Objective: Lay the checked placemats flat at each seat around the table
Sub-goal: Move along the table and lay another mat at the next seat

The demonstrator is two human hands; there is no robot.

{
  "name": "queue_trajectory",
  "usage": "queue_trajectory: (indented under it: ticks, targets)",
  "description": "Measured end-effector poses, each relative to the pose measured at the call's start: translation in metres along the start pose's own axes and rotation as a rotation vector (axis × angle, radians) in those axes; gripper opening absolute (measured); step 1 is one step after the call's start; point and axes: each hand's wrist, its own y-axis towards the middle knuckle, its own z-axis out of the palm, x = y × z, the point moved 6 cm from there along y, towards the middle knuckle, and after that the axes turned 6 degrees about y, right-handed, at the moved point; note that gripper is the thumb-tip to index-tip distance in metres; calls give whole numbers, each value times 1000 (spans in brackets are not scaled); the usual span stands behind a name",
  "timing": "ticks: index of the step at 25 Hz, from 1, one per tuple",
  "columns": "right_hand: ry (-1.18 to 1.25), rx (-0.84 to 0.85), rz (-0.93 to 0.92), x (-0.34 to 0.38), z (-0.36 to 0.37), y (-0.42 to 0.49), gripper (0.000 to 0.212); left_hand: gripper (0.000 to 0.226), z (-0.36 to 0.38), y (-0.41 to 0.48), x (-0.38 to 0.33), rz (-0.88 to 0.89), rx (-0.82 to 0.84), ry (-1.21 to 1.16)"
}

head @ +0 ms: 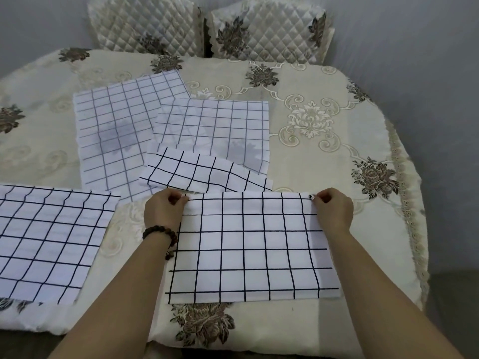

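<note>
A white placemat with black checks (252,247) lies flat at the near edge of the table, right in front of me. My left hand (164,209) pinches its far left corner and my right hand (334,211) pinches its far right corner. A second placemat (49,242) lies flat at the near left. Behind my hands a rumpled placemat (202,172) rests partly on two paler placemats: one (215,128) at the centre and one (116,136) to its left, overlapping each other.
The table wears a cream cloth with brown flowers (337,130) and a lace edge at the right. Two chairs with quilted covers (202,29) stand at the far side against a grey wall. A bead bracelet (159,233) circles my left wrist.
</note>
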Motion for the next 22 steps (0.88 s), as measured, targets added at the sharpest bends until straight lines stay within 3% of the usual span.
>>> queue_trajectory:
  ticks: [5, 9, 16, 19, 22]
  targets:
    - [25, -32, -15, 2, -4, -3, 7, 18, -3, 2, 1, -26, -14, -37]
    - [219, -28, 138, -6, -34, -8, 13, 18, -25, -12, 9, -161, -63, -173]
    - [377, 271, 403, -45, -75, -75, 3, 17, -46, -65, 41, -217, 329, -147]
    - [369, 326, 442, -61, -78, -101, 13, 14, -46, -86, 47, -237, 445, -134]
    - [337, 361, 439, -65, -73, -118, 19, 26, -39, -103, 49, -265, 552, -137]
